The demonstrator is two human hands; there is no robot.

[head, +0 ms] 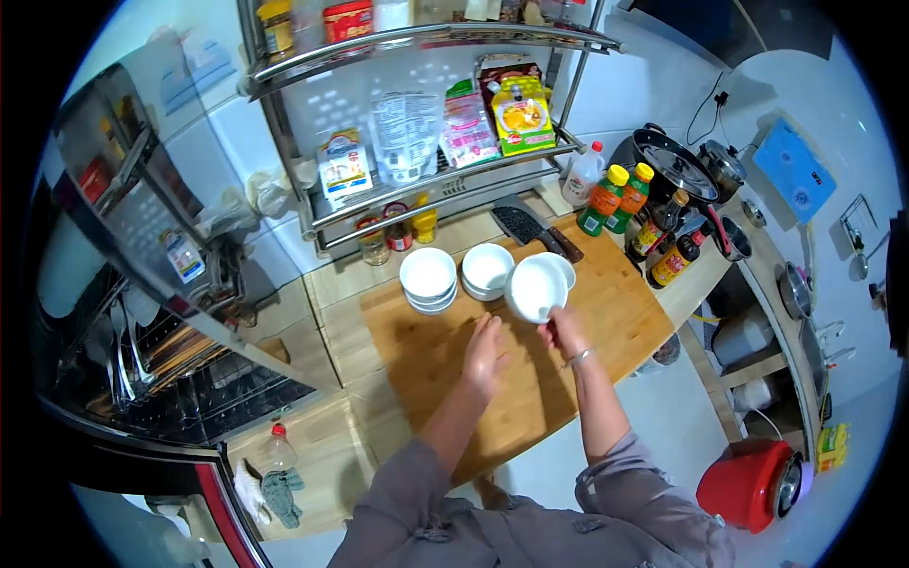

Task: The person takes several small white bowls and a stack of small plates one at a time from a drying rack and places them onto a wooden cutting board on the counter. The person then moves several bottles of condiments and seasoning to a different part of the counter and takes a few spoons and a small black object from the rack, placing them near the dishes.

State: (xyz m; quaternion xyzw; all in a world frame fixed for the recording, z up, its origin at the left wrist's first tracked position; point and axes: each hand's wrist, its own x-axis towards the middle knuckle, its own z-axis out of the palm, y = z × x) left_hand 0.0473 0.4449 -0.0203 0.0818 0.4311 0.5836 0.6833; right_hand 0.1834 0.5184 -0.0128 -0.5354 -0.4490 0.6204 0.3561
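My right hand (566, 332) grips the near rim of a white bowl (534, 290), held above the wooden board (454, 383). Partly behind it sits another white bowl (566, 268). To the left are a short stack of white bowls (487, 268) and, farther left, a taller stack of white bowls (427, 277). My left hand (486, 351) hovers over the board just left of the held bowl, fingers apart and holding nothing. Behind the bowls, a cleaver (529, 224) with a dark blade and wooden handle lies near the board's back edge.
Sauce bottles (664, 248) stand at the right edge of the board. A metal shelf rack (433, 181) with food packets rises at the back, small jars (383, 238) below it. A glass-fronted cabinet (163, 284) is at left. A red bucket-like container (742, 486) stands lower right.
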